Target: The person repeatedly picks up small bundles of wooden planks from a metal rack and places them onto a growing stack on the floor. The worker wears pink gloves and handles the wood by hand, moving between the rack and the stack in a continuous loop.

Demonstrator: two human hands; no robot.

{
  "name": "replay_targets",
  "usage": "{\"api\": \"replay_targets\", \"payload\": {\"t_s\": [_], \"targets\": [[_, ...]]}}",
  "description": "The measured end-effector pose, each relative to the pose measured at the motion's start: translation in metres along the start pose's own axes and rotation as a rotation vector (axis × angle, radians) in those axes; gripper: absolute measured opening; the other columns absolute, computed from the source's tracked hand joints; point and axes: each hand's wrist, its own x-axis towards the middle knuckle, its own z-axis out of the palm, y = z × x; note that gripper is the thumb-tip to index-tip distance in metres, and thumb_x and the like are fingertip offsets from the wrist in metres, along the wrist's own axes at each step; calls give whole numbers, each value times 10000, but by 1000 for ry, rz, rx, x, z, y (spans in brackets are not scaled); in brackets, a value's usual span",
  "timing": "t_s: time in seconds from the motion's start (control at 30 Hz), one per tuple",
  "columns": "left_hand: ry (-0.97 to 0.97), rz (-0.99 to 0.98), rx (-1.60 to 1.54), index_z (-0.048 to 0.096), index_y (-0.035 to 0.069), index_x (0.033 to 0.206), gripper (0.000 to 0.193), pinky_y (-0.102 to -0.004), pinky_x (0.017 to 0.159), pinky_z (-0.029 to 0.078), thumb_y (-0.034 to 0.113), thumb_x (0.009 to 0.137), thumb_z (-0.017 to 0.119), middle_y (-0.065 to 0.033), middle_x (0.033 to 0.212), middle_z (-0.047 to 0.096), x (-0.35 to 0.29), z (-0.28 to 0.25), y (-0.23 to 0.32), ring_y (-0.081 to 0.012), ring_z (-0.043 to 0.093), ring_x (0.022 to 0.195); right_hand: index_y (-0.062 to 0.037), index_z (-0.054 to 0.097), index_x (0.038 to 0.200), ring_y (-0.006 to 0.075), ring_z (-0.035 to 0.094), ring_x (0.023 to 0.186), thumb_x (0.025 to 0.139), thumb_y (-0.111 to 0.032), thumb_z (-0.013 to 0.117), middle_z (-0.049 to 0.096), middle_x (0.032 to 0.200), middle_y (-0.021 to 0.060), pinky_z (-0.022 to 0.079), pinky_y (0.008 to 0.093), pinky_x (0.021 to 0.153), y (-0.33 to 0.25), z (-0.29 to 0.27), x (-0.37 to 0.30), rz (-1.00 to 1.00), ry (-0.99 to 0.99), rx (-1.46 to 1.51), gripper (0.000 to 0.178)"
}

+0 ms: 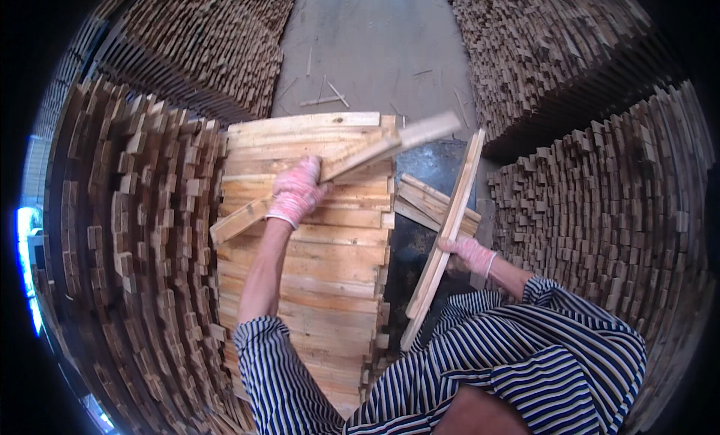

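My left hand [298,190], in a pink-and-white knit glove, is closed around a wooden board [360,156] slanting from lower left to upper right. The board crosses above a stack of pale boards [307,259] laid side by side, and its far end is blurred. To the right of the stack, my right hand [469,256], gloved alike, grips a pair of long narrow boards [444,244] near their middle. They are tilted, with their upper ends pointing away from me. The fingertips of both hands are partly hidden.
Several loose boards [420,201] lie on a dark surface beyond my right hand. Tall stacks of boards rise close on the left [142,232] and right [585,202]. Thin wood scraps [322,100] lie on the grey floor [367,37] of the aisle ahead.
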Motion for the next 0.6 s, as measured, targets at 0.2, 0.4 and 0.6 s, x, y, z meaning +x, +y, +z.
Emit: {"api": "replay_targets", "payload": {"t_s": [0.2, 0.4, 0.6], "targets": [[19, -239, -85, 568, 87, 1130, 528, -454, 782, 558, 457, 812, 768, -180, 1050, 685, -54, -74, -7, -356, 697, 868, 20, 508, 1383, 303, 651, 1126, 910, -188, 748, 634, 1298, 176, 562, 503, 965, -67, 113, 24, -44, -103, -84, 570], [67, -557, -142, 549, 73, 1254, 682, -454, 861, 545, 501, 775, 779, -191, 1098, 676, -197, 43, -103, -371, 683, 968, 11, 560, 1291, 269, 688, 959, 902, -150, 747, 677, 1116, 125, 604, 441, 889, -36, 122, 28, -85, 62, 62, 461], [132, -846, -250, 575, 49, 1236, 623, -458, 933, 522, 444, 781, 734, -197, 1188, 659, -315, 123, -140, -367, 658, 1067, -35, 440, 1385, 168, 633, 892, 842, -181, 800, 659, 1062, 91, 544, 320, 775, -113, 188, -5, -355, 198, -673, 667]]}}
